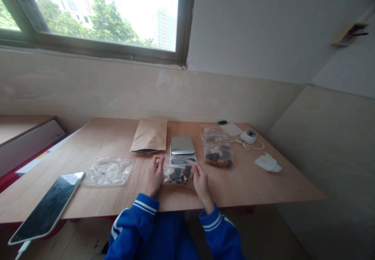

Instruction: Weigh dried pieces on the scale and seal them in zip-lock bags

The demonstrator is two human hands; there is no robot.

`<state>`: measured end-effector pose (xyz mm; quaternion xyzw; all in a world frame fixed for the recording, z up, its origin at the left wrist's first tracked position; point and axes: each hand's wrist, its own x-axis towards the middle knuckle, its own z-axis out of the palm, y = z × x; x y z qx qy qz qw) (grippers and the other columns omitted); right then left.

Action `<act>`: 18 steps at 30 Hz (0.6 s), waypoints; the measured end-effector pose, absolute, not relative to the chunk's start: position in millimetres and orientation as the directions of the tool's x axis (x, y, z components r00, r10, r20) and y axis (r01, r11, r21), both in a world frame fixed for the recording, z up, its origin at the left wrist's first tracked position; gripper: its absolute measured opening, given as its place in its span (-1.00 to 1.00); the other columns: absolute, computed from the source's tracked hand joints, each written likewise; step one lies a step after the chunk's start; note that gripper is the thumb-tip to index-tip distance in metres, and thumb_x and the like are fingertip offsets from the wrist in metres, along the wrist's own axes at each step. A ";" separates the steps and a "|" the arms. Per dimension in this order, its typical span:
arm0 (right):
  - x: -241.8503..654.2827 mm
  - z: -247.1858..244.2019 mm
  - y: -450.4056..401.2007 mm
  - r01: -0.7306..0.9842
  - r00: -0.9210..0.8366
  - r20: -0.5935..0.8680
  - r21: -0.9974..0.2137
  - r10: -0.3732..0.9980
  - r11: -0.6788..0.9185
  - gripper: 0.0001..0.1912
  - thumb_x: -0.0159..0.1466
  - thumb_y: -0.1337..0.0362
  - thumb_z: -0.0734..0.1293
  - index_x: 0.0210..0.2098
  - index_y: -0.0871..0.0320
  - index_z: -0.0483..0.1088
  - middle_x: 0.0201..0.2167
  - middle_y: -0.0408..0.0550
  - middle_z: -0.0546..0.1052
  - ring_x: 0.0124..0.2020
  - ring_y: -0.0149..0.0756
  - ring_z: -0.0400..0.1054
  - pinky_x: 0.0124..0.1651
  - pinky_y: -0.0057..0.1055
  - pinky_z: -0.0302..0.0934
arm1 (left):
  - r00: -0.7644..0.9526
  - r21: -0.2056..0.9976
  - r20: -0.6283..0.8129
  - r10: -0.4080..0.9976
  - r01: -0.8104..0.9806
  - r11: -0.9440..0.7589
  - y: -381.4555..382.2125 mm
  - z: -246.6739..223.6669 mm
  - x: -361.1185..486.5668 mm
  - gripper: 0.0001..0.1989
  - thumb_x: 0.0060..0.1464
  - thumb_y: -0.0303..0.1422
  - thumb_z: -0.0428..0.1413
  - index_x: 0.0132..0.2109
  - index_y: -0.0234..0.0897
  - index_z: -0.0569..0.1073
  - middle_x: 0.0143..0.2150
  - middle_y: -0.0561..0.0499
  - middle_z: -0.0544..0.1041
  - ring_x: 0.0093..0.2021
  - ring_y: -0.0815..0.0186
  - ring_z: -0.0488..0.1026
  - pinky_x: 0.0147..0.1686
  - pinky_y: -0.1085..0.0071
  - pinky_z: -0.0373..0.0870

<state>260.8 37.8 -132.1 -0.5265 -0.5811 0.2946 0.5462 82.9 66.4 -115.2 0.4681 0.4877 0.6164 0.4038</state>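
Observation:
Between my two hands is a clear zip bag (179,174) with dark and tan dried pieces and a small white packet inside. My left hand (156,174) is closed on the bag's upper left corner. On its right edge, the fingers of my right hand (200,180) are closed too. Just behind the bag stands a small kitchen scale (183,146) with a bare steel plate; the bag partly hides its front. Several similar filled zip bags (218,154) stand in a row to the right.
Left of my hands lies a clear bag (109,171) holding crumpled plastic. A brown paper pouch (150,135) is behind it. A phone (48,205) overhangs the table's front left edge. To the right are a white dome camera (248,136), a crumpled tissue (267,162) and a green-handled tool (222,122).

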 end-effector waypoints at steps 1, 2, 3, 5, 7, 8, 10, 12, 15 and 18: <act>260.9 -129.9 41.6 0.282 0.137 0.326 -0.918 0.936 0.278 -0.55 0.35 0.03 0.07 -0.07 0.17 0.42 -0.49 -0.07 0.49 -0.50 -0.32 0.35 -0.40 -0.44 0.26 | -0.253 0.980 0.183 0.950 -0.034 -0.197 66.1 -114.4 82.5 -0.68 0.06 -0.05 0.04 -0.33 -0.22 0.26 -0.68 0.24 0.17 -0.71 0.50 0.11 -0.71 0.58 0.02; 261.3 -128.1 45.5 0.276 0.126 0.326 -0.919 0.937 0.282 -0.55 0.35 0.02 0.08 -0.07 0.17 0.43 -0.47 -0.06 0.50 -0.48 -0.31 0.36 -0.39 -0.44 0.26 | -0.267 0.980 0.184 0.946 -0.025 -0.197 65.6 -113.4 82.0 -0.68 0.06 -0.05 0.04 -0.32 -0.22 0.27 -0.70 0.25 0.14 -0.72 0.50 0.09 -0.72 0.59 0.00; 261.7 -127.0 48.9 0.274 0.128 0.330 -0.918 0.935 0.286 -0.55 0.35 0.02 0.08 -0.07 0.16 0.43 -0.43 -0.05 0.51 -0.45 -0.30 0.38 -0.37 -0.43 0.27 | -0.269 0.980 0.186 0.945 -0.014 -0.196 65.0 -112.6 81.6 -0.68 0.07 -0.04 0.03 -0.31 -0.23 0.29 -0.70 0.25 0.13 -0.72 0.50 0.08 -0.72 0.59 -0.01; 262.7 -126.7 53.5 0.281 0.173 0.357 -0.911 0.918 0.301 -0.57 0.35 0.03 0.08 -0.10 0.16 0.44 -0.35 -0.02 0.53 -0.35 -0.27 0.41 -0.28 -0.41 0.29 | -0.235 0.981 0.192 0.953 0.003 -0.196 63.9 -111.6 80.9 -0.67 0.08 -0.05 0.02 -0.28 -0.24 0.33 -0.68 0.23 0.21 -0.73 0.51 0.10 -0.73 0.60 0.01; 263.2 -128.3 54.0 0.297 0.239 0.397 -0.899 0.886 0.323 -0.59 0.36 0.05 0.07 -0.15 0.15 0.43 -0.28 0.00 0.53 -0.24 -0.25 0.42 -0.16 -0.37 0.29 | -0.168 0.981 0.190 0.967 0.003 -0.192 63.2 -111.9 80.4 -0.65 0.08 -0.04 0.02 -0.23 -0.25 0.36 -0.57 0.15 0.38 -0.71 0.51 0.17 -0.73 0.59 0.07; 263.3 -129.4 53.0 0.305 0.265 0.412 -0.893 0.872 0.330 -0.60 0.36 0.06 0.07 -0.18 0.15 0.42 -0.26 0.00 0.54 -0.20 -0.24 0.42 -0.12 -0.36 0.28 | -0.141 0.983 0.181 0.973 -0.002 -0.183 63.0 -112.5 80.3 -0.64 0.08 -0.03 0.02 -0.22 -0.26 0.37 -0.49 0.10 0.44 -0.70 0.51 0.21 -0.73 0.58 0.10; 263.1 -131.9 49.8 0.311 0.290 0.413 -0.894 0.863 0.323 -0.63 0.36 0.08 0.07 -0.19 0.14 0.40 -0.24 0.01 0.54 -0.18 -0.24 0.43 -0.10 -0.35 0.28 | -0.118 0.987 0.159 0.980 -0.020 -0.162 63.0 -113.7 80.2 -0.63 0.06 -0.03 0.03 -0.21 -0.26 0.37 -0.40 0.05 0.49 -0.67 0.48 0.29 -0.74 0.57 0.13; 263.1 -134.4 46.8 0.312 0.313 0.400 -0.900 0.862 0.305 -0.65 0.36 0.08 0.09 -0.17 0.14 0.39 -0.23 0.02 0.54 -0.18 -0.24 0.43 -0.11 -0.35 0.29 | -0.136 0.987 0.149 0.979 -0.043 -0.156 63.2 -114.1 80.3 -0.64 0.04 -0.03 0.06 -0.22 -0.26 0.35 -0.41 0.05 0.49 -0.68 0.48 0.30 -0.75 0.57 0.13; 264.1 -138.0 45.4 0.305 0.373 0.389 -0.909 0.842 0.285 -0.67 0.34 0.07 0.13 -0.17 0.17 0.37 -0.21 0.05 0.54 -0.17 -0.22 0.43 -0.12 -0.34 0.28 | -0.163 0.983 0.155 0.974 -0.071 -0.168 62.7 -111.7 80.4 -0.66 0.02 -0.07 0.10 -0.24 -0.25 0.31 -0.45 0.10 0.48 -0.71 0.51 0.27 -0.74 0.58 0.13; 265.2 -140.6 46.8 0.292 0.422 0.386 -0.915 0.820 0.280 -0.68 0.31 0.06 0.18 -0.20 0.19 0.37 -0.25 0.05 0.53 -0.21 -0.22 0.43 -0.15 -0.34 0.29 | -0.161 0.984 0.154 0.975 -0.063 -0.166 60.9 -108.3 80.2 -0.66 0.02 -0.08 0.11 -0.25 -0.26 0.31 -0.44 0.08 0.49 -0.71 0.51 0.28 -0.73 0.58 0.13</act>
